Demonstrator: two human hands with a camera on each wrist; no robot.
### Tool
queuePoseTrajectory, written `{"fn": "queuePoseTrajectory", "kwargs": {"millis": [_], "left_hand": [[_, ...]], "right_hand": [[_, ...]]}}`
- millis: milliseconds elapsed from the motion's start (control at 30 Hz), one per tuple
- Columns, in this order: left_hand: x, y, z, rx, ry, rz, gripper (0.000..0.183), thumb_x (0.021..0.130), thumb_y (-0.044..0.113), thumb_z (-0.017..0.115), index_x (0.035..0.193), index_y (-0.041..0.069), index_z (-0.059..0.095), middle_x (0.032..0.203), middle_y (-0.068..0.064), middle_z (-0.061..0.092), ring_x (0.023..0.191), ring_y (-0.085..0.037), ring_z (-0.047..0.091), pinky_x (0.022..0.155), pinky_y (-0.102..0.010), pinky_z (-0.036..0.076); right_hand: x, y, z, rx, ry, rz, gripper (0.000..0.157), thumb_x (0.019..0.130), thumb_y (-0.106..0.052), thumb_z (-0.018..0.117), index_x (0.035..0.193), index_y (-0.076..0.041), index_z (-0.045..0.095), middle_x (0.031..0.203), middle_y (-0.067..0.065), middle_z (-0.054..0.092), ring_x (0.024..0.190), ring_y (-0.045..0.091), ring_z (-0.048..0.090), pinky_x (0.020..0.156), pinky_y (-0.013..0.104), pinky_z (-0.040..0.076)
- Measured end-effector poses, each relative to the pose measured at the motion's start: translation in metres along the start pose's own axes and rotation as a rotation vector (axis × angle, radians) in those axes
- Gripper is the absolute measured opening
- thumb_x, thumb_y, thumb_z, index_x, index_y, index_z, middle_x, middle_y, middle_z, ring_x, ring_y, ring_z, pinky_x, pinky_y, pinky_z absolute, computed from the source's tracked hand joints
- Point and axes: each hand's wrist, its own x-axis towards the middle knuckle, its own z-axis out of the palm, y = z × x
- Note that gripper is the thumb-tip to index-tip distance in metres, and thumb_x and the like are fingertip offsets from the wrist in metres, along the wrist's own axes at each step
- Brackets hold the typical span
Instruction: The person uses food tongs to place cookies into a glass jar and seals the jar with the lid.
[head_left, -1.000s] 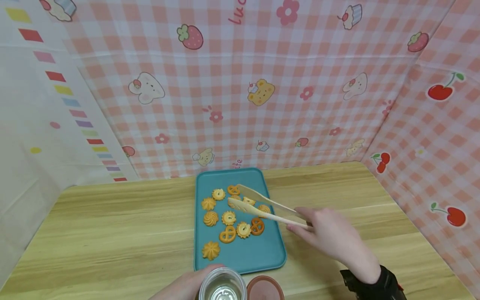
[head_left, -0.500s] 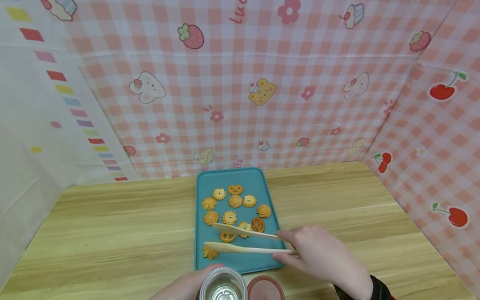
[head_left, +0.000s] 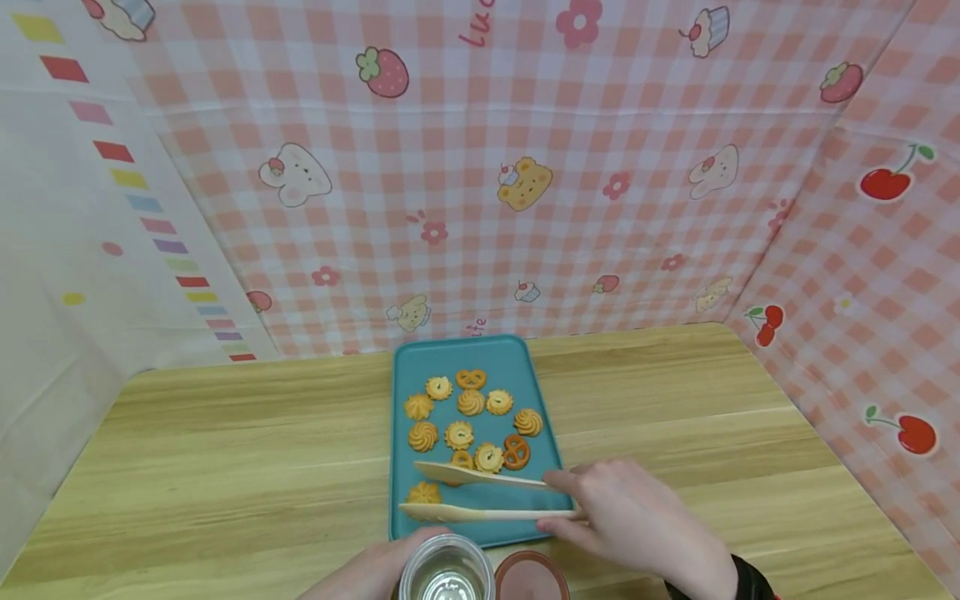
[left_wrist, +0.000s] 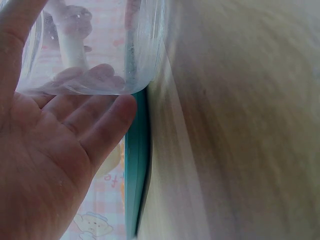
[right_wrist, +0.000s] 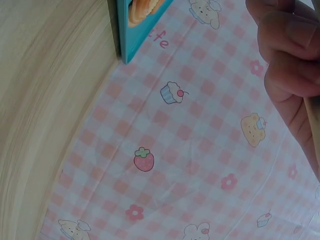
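Note:
My right hand [head_left: 626, 517] grips a pair of pale wooden tongs [head_left: 495, 515] by the arms, over the front of the blue tray [head_left: 517, 533]. The tong arms are spread, one on each side of a star-shaped cookie [head_left: 424, 492] at the tray's front left. The upper arm overlaps a pretzel [head_left: 462, 459]. In the left wrist view, a clear jar [left_wrist: 107, 82] sits in my left hand [left_wrist: 50, 150], fingers behind it and thumb at its side. From the head view the jar's open mouth faces up, at the tray's near edge.
Several more cookies lie on the tray, among them a swirl cookie [head_left: 528, 422] and a dark pretzel [head_left: 516, 452]. A round reddish-brown lid [head_left: 531, 577] lies right of the jar. Checked cloth [head_left: 480, 208] rises behind the wooden table [head_left: 247, 467].
My right hand has moved the tongs from the back of the tray toward its front left, down to the star-shaped cookie. The left hand and jar stay in place.

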Motion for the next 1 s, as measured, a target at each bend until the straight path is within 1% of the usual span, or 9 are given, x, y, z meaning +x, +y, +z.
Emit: {"fn": "queuePoseTrajectory", "kwargs": {"millis": [133,300,567,700,867,1000], "left_hand": [[0.000,-0.001,-0.001,-0.021,-0.014,-0.011,0.065,0.084,0.041,0.072,0.139,0.029,0.042,0.120,0.011,0.061,0.105,-0.008,0.059,0.087,-0.031,0.046],[0.000,-0.003,-0.002,-0.026,-0.026,-0.028,0.066,0.083,0.041,0.072,0.140,0.028,0.041,0.121,0.011,0.060,0.106,-0.008,0.057,0.088,-0.031,0.046],[0.000,-0.002,-0.001,-0.034,-0.027,-0.034,0.065,0.083,0.041,0.073,0.139,0.028,0.042,0.120,0.011,0.061,0.104,-0.007,0.058,0.087,-0.030,0.046],[0.001,-0.002,-0.001,-0.028,-0.026,-0.035,0.064,0.083,0.042,0.073,0.138,0.029,0.042,0.119,0.011,0.061,0.103,-0.007,0.058,0.086,-0.030,0.046],[0.001,-0.002,0.000,-0.009,-0.016,-0.014,0.063,0.083,0.042,0.072,0.137,0.030,0.042,0.118,0.012,0.061,0.102,-0.006,0.059,0.085,-0.030,0.047],[0.001,-0.001,0.000,-0.010,-0.012,-0.013,0.063,0.083,0.042,0.072,0.137,0.031,0.043,0.118,0.013,0.061,0.102,-0.007,0.059,0.085,-0.030,0.047]], "right_hand": [[0.001,-0.001,0.001,-0.001,-0.010,-0.004,0.053,0.091,-0.058,0.052,0.110,-0.012,0.071,0.069,-0.019,0.054,0.054,-0.004,0.041,0.051,0.024,0.041],[0.002,-0.003,0.003,-0.008,-0.021,0.004,0.052,0.091,-0.058,0.052,0.110,-0.013,0.070,0.071,-0.017,0.055,0.054,-0.004,0.041,0.051,0.024,0.040],[0.002,-0.003,0.008,-0.039,-0.006,-0.006,0.045,0.090,-0.054,0.057,0.106,-0.014,0.070,0.067,-0.018,0.049,0.054,-0.002,0.040,0.049,0.024,0.039],[0.003,-0.002,0.010,-0.044,-0.004,-0.010,0.044,0.090,-0.054,0.057,0.104,-0.015,0.069,0.064,-0.018,0.046,0.053,-0.002,0.039,0.048,0.025,0.038],[0.004,-0.002,0.011,-0.055,0.003,-0.016,0.039,0.091,-0.054,0.057,0.098,-0.017,0.067,0.062,-0.019,0.041,0.051,-0.001,0.038,0.047,0.024,0.036],[0.005,-0.002,0.012,-0.061,0.021,-0.028,0.031,0.090,-0.051,0.060,0.088,-0.020,0.063,0.060,-0.019,0.037,0.049,-0.001,0.036,0.046,0.023,0.034]]}}
